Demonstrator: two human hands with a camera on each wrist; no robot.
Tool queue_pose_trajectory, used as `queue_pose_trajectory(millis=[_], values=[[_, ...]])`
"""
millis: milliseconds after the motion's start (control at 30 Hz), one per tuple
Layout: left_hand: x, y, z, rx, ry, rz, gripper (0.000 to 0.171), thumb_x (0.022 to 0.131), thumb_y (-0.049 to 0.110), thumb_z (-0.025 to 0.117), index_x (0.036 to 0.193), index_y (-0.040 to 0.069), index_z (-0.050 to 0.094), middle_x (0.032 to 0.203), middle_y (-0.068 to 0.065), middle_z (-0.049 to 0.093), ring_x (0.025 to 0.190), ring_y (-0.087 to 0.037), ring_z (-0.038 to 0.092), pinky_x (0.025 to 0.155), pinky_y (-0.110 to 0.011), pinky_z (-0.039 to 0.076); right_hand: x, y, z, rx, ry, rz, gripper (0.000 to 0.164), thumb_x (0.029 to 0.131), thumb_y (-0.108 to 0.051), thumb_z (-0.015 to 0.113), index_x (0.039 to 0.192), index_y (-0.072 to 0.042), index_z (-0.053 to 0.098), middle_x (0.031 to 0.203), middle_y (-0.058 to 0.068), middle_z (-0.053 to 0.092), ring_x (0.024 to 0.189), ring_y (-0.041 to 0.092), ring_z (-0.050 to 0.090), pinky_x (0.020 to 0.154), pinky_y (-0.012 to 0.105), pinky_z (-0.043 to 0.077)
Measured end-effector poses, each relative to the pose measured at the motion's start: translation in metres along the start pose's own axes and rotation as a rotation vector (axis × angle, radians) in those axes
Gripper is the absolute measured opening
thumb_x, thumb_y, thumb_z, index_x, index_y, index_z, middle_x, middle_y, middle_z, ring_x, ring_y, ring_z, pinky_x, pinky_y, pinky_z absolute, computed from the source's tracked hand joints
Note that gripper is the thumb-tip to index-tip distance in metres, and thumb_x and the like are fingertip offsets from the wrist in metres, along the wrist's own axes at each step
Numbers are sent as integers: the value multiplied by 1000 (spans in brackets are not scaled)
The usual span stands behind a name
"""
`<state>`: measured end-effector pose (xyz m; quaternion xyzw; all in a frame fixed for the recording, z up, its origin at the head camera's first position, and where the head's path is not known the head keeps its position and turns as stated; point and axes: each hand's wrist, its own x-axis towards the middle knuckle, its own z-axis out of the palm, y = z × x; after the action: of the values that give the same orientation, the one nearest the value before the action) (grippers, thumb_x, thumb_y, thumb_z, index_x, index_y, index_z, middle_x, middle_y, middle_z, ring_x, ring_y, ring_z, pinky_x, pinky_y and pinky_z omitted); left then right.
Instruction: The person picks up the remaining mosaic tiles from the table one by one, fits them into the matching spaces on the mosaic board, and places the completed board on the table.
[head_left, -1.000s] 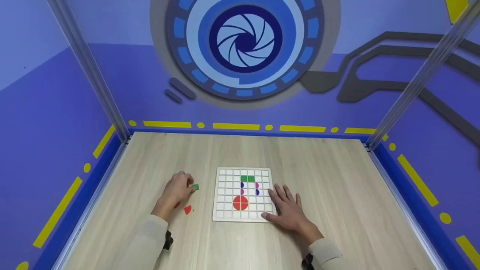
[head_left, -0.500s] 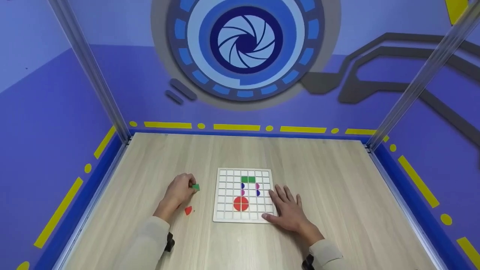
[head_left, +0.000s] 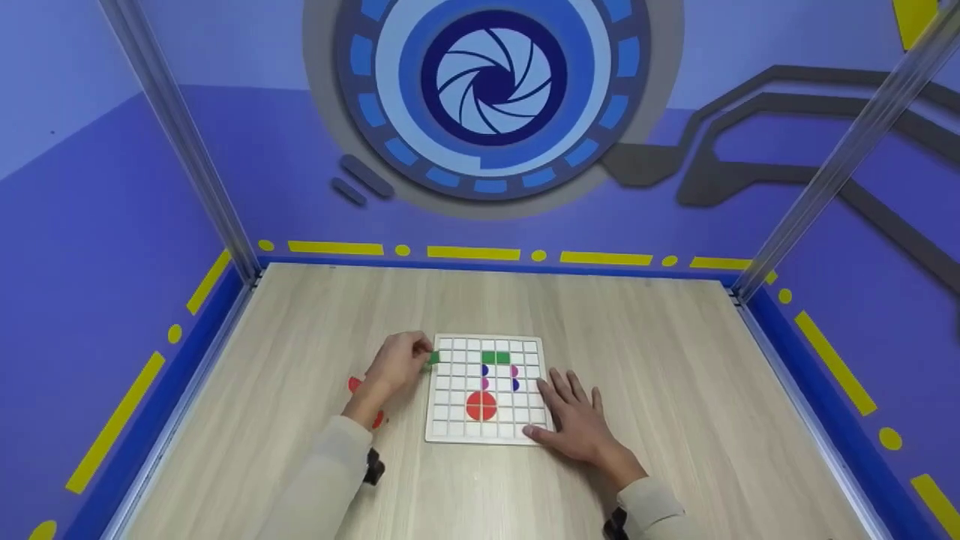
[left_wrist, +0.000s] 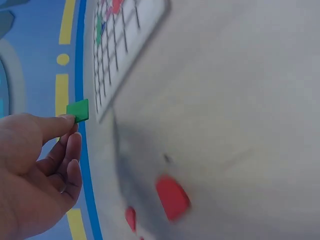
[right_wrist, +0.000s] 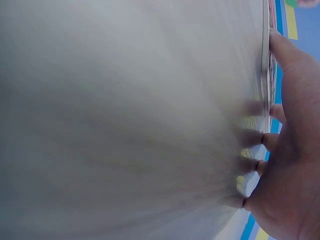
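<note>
My left hand (head_left: 399, 364) pinches a green square tile (left_wrist: 78, 110) between thumb and fingers, at the left edge of a white gridded board (head_left: 457, 430). On the board lie two green squares (head_left: 495, 358), a red circle of quarter pieces (head_left: 481, 406), and small half-round pieces in blue (head_left: 515, 385) and pink (head_left: 514, 370). With fingers spread, my right hand (head_left: 577, 420) rests at the board's right edge, thumb and a fingertip on its rim. Loose red pieces (left_wrist: 173, 197) lie on the table below my left wrist, partly hidden by it in the head view.
The wood-grain table (head_left: 675, 360) runs out to blue-purple walls at the back and sides. Metal posts (head_left: 180, 142) rise at its back corners. A tiny dark speck (left_wrist: 168, 158) lies near the red pieces.
My left hand has carried the green tile to the right and slightly away, from the table to the board's left edge. Red pieces now show beside the left wrist. My right hand stays put.
</note>
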<state>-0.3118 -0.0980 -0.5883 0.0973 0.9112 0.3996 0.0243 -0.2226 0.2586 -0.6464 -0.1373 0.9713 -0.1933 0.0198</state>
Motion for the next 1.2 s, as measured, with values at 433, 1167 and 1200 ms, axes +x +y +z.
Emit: queue_pose_trajectory(millis=[433,1167,1200], values=[[43,58,57,-71,-37,117,7,102,13,72,106,10,77,96,4,70,90,-13,64,84,-34,55,1,-4,1,27,-2,-5,97,92,-74,62,165,-16,37,174,14,22,161,44,10,117,78,4],[59,75,122,30,-47,40,5,102,15,72,101,16,77,90,8,68,82,-9,62,77,-33,53,3,-2,-1,11,-7,-1,96,93,-73,63,165,-15,38,174,15,23,160,46,11,116,80,5],[59,75,123,29,-42,43,5,102,15,72,101,16,77,90,7,68,82,-9,62,77,-33,53,3,-2,-1,11,-1,-2,95,93,-73,63,164,-15,39,174,15,24,160,46,12,115,81,6]])
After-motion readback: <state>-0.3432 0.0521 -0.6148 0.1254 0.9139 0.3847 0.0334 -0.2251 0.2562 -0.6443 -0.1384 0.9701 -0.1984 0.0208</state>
